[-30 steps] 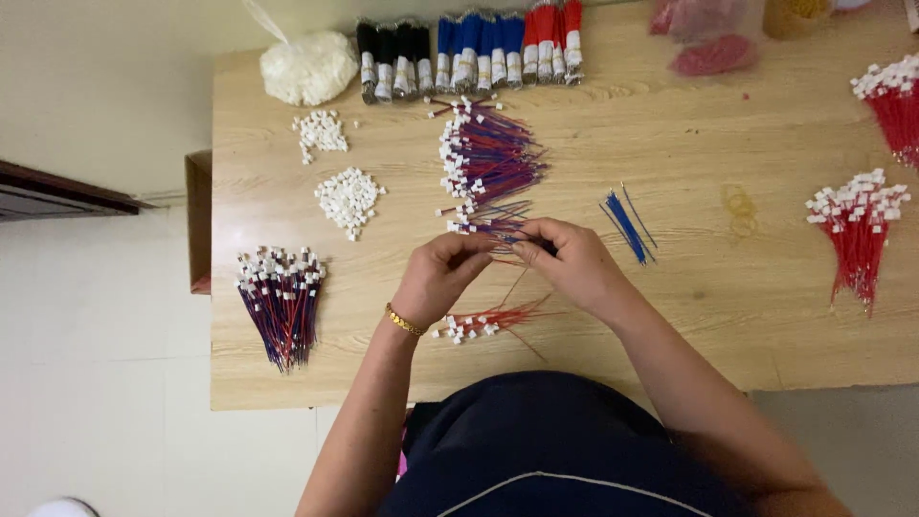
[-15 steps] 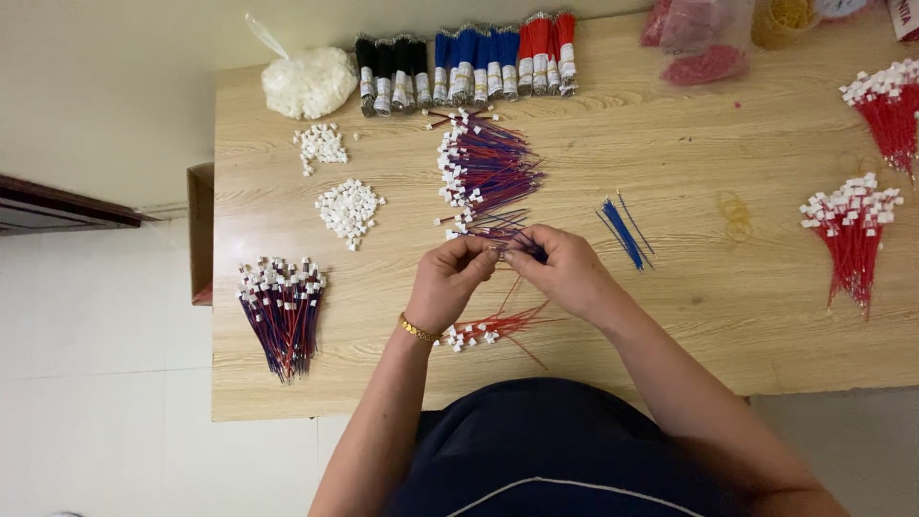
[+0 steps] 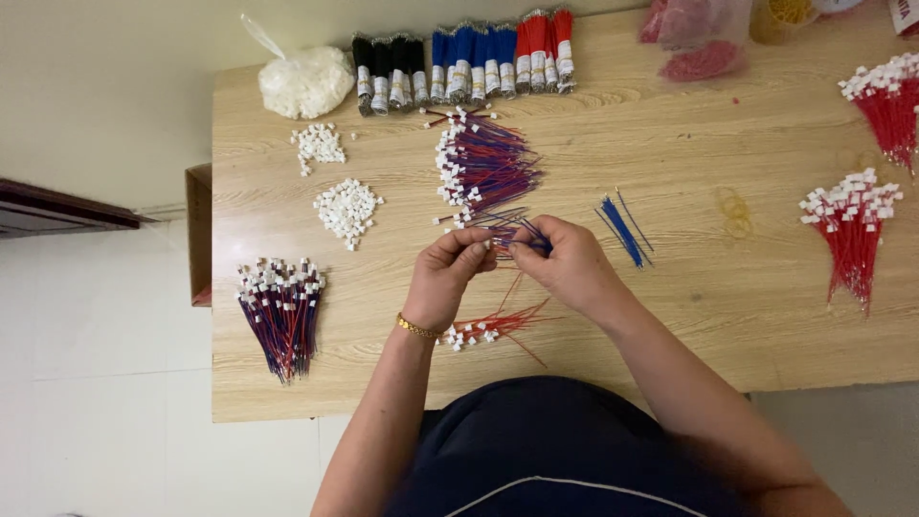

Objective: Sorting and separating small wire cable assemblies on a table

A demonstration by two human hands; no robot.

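Both hands met mid-desk (image 3: 670, 316): left hand (image 3: 448, 278) and right hand (image 3: 565, 266) each kept a pinching grip on the wires (image 3: 507, 233), just below the purple pile (image 3: 483, 168). Bare wood lay open rightward; little had shifted since.

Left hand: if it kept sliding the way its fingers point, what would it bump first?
Probably the right hand: the left hand points right toward it, both hands pinching small blue-and-red wires. Depth is unclear.

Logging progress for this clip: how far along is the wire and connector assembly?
Done: a bundle of red-and-blue leads with white connectors lies at the table's left. In hand: the left hand and right hand pinch a few wires together. Left: a loose wire pile, white connector heaps and taped wire bundles remain.
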